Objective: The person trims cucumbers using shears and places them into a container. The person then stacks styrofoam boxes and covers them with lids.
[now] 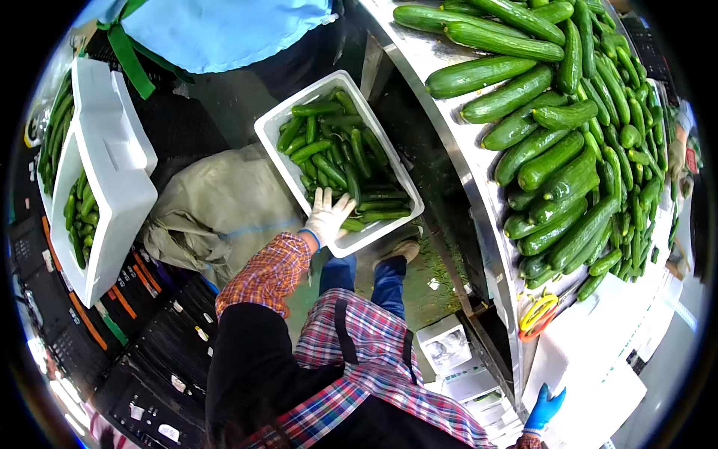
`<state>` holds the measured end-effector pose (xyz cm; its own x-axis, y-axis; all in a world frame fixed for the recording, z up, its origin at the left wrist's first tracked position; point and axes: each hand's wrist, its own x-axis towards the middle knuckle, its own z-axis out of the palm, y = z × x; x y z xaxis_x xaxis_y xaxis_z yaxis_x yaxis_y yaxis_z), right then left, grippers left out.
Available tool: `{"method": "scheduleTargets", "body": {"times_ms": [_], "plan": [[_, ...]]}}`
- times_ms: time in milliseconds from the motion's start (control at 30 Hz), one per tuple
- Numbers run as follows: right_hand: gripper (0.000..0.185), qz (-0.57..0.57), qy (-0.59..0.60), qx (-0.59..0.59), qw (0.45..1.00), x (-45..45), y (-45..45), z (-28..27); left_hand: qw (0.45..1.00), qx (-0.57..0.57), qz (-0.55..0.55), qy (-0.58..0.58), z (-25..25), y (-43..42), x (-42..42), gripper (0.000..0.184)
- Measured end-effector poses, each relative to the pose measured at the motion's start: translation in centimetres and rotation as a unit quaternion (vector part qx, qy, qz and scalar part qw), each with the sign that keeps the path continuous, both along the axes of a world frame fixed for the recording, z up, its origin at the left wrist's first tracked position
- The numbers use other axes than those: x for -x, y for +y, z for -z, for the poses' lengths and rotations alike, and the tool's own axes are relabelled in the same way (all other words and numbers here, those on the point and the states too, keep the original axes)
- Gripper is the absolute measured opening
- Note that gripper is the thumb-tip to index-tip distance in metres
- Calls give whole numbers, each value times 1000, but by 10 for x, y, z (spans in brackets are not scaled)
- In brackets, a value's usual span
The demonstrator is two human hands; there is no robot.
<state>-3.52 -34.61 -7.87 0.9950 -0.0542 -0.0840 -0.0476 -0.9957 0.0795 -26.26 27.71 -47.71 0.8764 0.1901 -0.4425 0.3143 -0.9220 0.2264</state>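
Note:
My left hand (329, 217), in a white glove, reaches into the near left corner of a white foam box (413, 191) of cucumbers (329, 169). Its fingers are spread over the cucumbers at that corner, and one cucumber (352, 224) lies beside the fingertips. Nothing is visibly gripped. At the lower right is my right hand (546, 408), in a blue glove, with thumb and fingers apart and no object in it. It is over or against a white foam piece (613, 404); whether it touches is unclear.
On the right, a metal table (473, 161) bears a large heap of cucumbers (553, 172) and yellow-orange scissors (538, 317). More foam boxes (112, 179) of cucumbers stand left on black crates (142, 329). A pale sack (224, 202) lies between. Another person's hand (677, 157) shows far right.

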Motion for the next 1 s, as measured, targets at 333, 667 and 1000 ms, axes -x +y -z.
{"method": "scheduleTargets", "body": {"times_ms": [333, 667, 1000], "plan": [[70, 14, -6, -43, 999, -1, 6, -1, 987, -159, 8, -21, 0, 97, -73, 58], [69, 6, -17, -33, 999, 4, -8, 5, 978, 16, 207, -33, 14, 21, -93, 52], [66, -12, -14, -58, 998, 6, 4, 2, 992, -27, -81, -97, -6, 29, -68, 64]]}}
